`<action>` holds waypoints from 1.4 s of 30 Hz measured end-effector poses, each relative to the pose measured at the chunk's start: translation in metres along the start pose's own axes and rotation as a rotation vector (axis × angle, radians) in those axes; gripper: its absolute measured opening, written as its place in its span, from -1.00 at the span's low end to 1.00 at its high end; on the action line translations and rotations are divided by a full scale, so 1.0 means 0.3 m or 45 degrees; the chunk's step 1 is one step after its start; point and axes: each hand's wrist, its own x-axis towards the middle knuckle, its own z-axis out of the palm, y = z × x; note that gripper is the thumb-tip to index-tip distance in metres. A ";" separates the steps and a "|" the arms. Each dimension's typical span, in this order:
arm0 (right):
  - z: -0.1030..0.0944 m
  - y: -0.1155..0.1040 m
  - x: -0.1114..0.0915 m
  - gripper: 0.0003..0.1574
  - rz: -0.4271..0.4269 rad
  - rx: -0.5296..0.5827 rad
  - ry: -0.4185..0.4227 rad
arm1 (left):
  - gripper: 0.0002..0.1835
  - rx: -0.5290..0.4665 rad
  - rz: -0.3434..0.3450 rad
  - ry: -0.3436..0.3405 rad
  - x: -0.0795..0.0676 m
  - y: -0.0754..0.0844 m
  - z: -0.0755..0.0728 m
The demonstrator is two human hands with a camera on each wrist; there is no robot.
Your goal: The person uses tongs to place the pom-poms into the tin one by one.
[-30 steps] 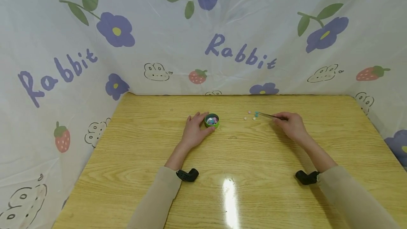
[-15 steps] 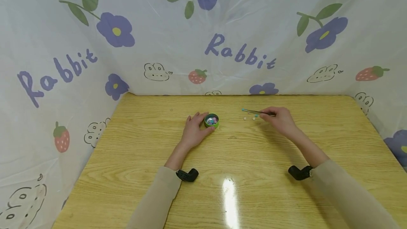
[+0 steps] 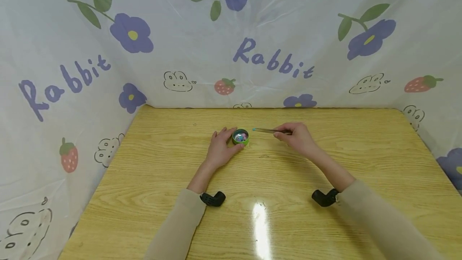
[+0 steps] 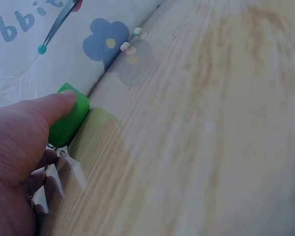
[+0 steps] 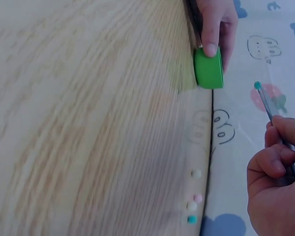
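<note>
My left hand (image 3: 221, 149) holds a small round green tin (image 5: 209, 71) on the table, thumb on the near side and fingers at the far side. Several pink, blue and purple beads (image 3: 244, 135) lie inside it. My right hand (image 3: 299, 137) pinches a pair of metal tweezers (image 3: 267, 131), pointing left. At their tips is a teal bead (image 3: 254, 129), held in the air just right of the tin's rim. The right wrist view also shows this teal bead (image 5: 257, 85) above the tabletop.
On the wooden table (image 3: 231, 179), loose beads lie below the right hand: two white, a pink (image 5: 197, 197) and a teal one, all hidden by that hand in the head view. A patterned cloth (image 3: 202, 51) rises behind the table's far edge.
My right hand has carried the tweezers and a teal bead left, from the loose beads to beside the tin. The left hand and tin have stayed in place.
</note>
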 end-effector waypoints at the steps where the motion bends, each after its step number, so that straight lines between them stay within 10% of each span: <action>1: 0.010 -0.002 0.004 -0.76 -0.004 0.005 -0.007 | -0.28 -0.003 0.001 0.001 -0.001 0.000 0.000; 42: 0.123 -0.016 0.034 -0.74 -0.035 0.011 -0.057 | -0.30 -0.013 -0.023 -0.012 0.011 -0.008 -0.004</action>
